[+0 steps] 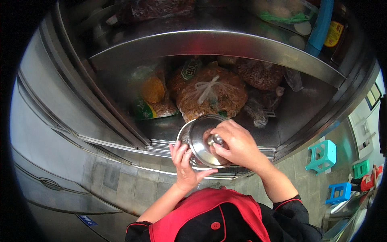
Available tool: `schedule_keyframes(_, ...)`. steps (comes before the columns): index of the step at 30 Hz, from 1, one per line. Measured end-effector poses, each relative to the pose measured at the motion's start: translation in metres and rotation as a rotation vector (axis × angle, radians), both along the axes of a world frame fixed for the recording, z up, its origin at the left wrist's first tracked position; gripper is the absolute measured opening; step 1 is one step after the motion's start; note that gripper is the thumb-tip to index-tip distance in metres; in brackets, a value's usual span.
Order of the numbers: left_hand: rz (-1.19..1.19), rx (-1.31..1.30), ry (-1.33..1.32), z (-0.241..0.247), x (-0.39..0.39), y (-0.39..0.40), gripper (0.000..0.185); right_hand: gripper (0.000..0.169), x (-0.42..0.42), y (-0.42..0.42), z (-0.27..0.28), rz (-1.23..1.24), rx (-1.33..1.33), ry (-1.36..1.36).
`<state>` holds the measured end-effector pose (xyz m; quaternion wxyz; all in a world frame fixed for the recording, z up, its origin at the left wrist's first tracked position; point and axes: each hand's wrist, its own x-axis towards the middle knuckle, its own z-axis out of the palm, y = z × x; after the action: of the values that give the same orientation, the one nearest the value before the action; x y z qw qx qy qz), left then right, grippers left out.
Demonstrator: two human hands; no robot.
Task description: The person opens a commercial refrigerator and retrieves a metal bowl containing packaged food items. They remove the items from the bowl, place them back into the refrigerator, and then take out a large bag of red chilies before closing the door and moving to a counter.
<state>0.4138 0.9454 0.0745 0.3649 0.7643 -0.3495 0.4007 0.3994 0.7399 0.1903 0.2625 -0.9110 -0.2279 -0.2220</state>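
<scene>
A round metal bowl or pot (182,134) is held at its left side and lower rim by my left hand (185,165), fingers spread along the wall. My right hand (234,142) grips the knob of a shiny metal lid (200,151). The lid sits off-centre to the right, so a crescent of the bowl's inside shows at the left; what lies in there is unclear. Just beyond the bowl, on the lower steel shelf of a cabinet, rests a large tied clear plastic bag (211,93) of orange-brown food.
Left of the tied bag lies a green-and-yellow food packet (151,109); right of it are a bag of reddish-brown food (260,74) and a small plastic-wrapped item (257,113). A steel shelf edge (211,44) crosses above. Plastic stools (322,155) stand on the tiled floor, with a person (367,181) beyond.
</scene>
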Motion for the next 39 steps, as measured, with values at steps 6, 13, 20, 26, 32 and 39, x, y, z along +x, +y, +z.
schedule_keyframes(6, 0.002, -0.103, 0.135, -0.005, 0.0, -0.004, 0.129, 0.033, 0.014, 0.024, -0.014, 0.016, -0.169, 0.001)
schedule_keyframes(13, -0.043, -0.07, 0.203, -0.003, 0.0, 0.002, 0.129, 0.033, 0.019, 0.035, -0.023, 0.029, -0.176, 0.017)
schedule_keyframes(20, -0.017, -0.058, 0.311, 0.0, -0.002, 0.011, 0.121, 0.026, 0.017, 0.041, -0.032, 0.006, -0.157, -0.037)
schedule_keyframes(26, -0.09, -0.02, 0.437, 0.005, -0.003, 0.016, 0.114, 0.035, 0.012, 0.038, -0.036, 0.001, 0.104, -0.023)
schedule_keyframes(32, -0.092, -0.027, 0.384, -0.003, 0.0, 0.016, 0.111, 0.044, 0.006, 0.015, -0.061, -0.265, 0.47, -0.073)
schedule_keyframes(39, -0.119, -0.077, 0.367, -0.013, 0.004, 0.014, 0.109, 0.043, 0.015, 0.013, -0.124, -0.148, 0.97, 0.422)
